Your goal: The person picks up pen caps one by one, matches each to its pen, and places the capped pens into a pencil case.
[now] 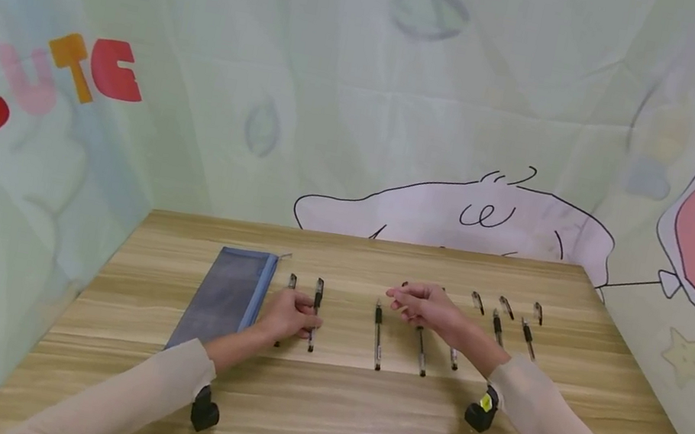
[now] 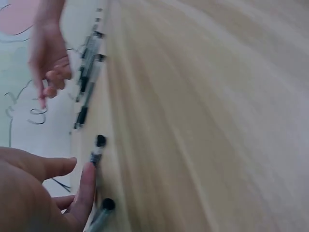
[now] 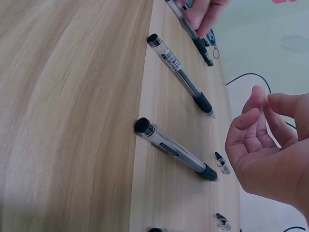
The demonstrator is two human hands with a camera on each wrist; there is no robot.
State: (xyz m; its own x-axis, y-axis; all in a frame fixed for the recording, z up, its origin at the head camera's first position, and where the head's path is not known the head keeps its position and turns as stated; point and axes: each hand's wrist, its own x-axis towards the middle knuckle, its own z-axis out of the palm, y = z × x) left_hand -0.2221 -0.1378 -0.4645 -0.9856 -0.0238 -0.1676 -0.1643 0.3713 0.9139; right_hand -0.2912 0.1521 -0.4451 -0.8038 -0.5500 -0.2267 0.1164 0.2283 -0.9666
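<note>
My left hand (image 1: 286,316) is low over the table beside a capped black pen (image 1: 318,296), its fingers reaching to the barrel. In the left wrist view one fingertip (image 2: 88,170) touches or nearly touches that pen, and another finger stands apart. A second capped pen (image 1: 292,281) lies to its left, partly behind the hand. My right hand (image 1: 432,311) hovers above the uncapped pens, fingers loosely bent with nothing visible between them. Nearest to it are an uncapped pen (image 1: 377,337) and another uncapped pen (image 3: 178,152), tips pointing away from me.
Left of the pens lies a blue-grey zip pencil case (image 1: 226,289). More uncapped pens (image 1: 527,336) lie in a row to the right. Several loose caps, including one cap (image 1: 506,307), lie behind them. A printed curtain (image 1: 355,94) hangs beyond the wooden table (image 1: 339,425).
</note>
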